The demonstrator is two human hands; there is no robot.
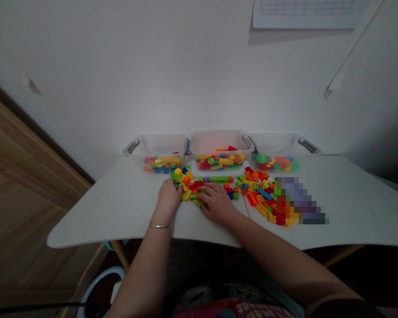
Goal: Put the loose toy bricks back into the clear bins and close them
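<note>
1. The small multicoloured pile of plastic toy bricks lies on the white table, between the person's two hands.
2. The left hand touches the pile's left edge, fingers curled; whether it grips a brick cannot be told.
3. The right hand reaches over the pile's right side, fingers bent and slightly apart; its grip, too, cannot be told.
4. A long green brick row lies just beyond the right hand.
5. A larger multicoloured brick heap spreads to its right.
6. Behind stand three clear plastic boxes.
</note>
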